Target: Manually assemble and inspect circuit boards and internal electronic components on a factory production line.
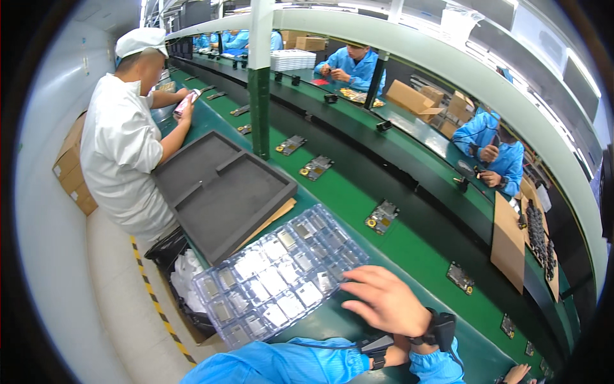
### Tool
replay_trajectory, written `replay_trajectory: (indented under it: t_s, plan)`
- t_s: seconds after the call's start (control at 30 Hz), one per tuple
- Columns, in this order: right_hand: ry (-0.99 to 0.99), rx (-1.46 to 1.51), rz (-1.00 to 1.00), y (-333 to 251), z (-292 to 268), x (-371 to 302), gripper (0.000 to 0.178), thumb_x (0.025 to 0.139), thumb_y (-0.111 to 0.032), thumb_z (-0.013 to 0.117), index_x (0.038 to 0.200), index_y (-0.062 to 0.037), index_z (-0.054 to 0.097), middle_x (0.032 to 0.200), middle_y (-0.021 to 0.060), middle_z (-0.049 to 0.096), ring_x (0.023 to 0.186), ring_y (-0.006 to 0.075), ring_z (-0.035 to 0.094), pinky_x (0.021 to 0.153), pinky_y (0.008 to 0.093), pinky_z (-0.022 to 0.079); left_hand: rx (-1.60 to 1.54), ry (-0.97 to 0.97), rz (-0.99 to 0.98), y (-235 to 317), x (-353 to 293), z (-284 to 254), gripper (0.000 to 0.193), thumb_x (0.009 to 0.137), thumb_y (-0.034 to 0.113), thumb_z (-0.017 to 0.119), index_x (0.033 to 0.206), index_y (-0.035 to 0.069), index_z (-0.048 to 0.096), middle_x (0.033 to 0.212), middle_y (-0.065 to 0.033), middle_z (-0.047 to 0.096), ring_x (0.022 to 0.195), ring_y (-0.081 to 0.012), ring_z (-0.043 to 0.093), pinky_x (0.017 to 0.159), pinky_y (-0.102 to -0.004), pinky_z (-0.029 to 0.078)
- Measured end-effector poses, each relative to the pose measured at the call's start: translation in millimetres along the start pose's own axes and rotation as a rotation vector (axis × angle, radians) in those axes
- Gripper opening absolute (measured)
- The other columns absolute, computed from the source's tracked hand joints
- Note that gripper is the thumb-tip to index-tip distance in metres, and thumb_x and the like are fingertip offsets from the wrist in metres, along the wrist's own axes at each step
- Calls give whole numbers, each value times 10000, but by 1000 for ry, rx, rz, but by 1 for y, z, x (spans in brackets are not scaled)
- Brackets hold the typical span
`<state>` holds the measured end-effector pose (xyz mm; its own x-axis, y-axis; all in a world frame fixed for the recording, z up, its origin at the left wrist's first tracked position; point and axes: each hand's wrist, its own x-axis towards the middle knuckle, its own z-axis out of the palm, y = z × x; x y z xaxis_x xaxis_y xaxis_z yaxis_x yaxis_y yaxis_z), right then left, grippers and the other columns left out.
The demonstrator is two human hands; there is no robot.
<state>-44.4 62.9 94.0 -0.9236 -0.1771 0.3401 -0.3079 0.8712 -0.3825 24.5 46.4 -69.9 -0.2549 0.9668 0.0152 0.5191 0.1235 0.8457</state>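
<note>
A white wall (48,224) and pale floor (115,301) with striped tape (153,307) lie at left; a dark green bench (320,326) runs from near to far left, and along its right side a brighter green strip (354,197) carries a row of circuit boards (382,216).

At far left, beside stacked cartons (71,163), a worker in white (118,147) stands at the bench holding a small object. Near that worker a bin bag (165,248) holds white material. A dark grey foam tray (233,195) reaches the bench's left edge, partly over brown card (272,224). Just nearer, a clear plastic tray (203,296) holds flat silvery pieces in cells. The right hand (387,301) is relaxed and spread, fingertips at the tray's right corner; contact cannot be told. The left forearm (288,363) passes beneath the right wrist, its hand hidden, so its grip cannot be told.

Beyond the foam tray a post (259,96) rises. Two workers in blue sit across, at far centre (358,67) and far right (494,150).

Between the clear tray and boards runs a narrow green margin; at right, a cardboard sheet (508,240) stands beyond the boards.
</note>
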Motion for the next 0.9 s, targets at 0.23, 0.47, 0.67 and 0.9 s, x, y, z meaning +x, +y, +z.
replay_trajectory:
  t_s: [0.23, 0.47, 0.67, 0.9]
  plan:
    - [-268, -41, -251, -42, 72, 58, 234, 843, -145, 651, 1028, -10, 697, 1308, 148, 610, 1300, 305, 514, 1042, 408, 452, -125, 166, 337, -42, 14, 40, 325, 881, 307, 625, 1105, 75, 665, 1455, -208, 474, 1404, -373, 420, 1040, -517, 460]
    - [-381, 30, -293, -70, 110, 88, 271, 859, -169, 708, 1074, -7, 683, 1371, 163, 565, 1354, 339, 471, 1073, 455, 435, 50, 176, 437, -25, 3, 16, 305, 850, 253, 646, 1068, 39, 663, 1391, -225, 520, 1394, -376, 425, 1013, -517, 468]
    - [-254, -46, -328, -78, 142, 110, 199, 821, -121, 632, 972, -12, 702, 1199, 149, 605, 1264, 335, 506, 1040, 416, 449, -3, 221, 353, -20, 4, 22, 294, 837, 211, 650, 1076, 41, 668, 1408, -206, 511, 1407, -366, 404, 1034, -489, 453]
    - [-305, -57, -209, -33, 124, 115, 286, 854, -157, 682, 1105, -21, 688, 1276, 174, 594, 1335, 381, 476, 1077, 460, 430, -3, 128, 394, -23, 8, 21, 328, 856, 232, 635, 1111, 27, 659, 1417, -216, 504, 1392, -380, 420, 1031, -507, 456]
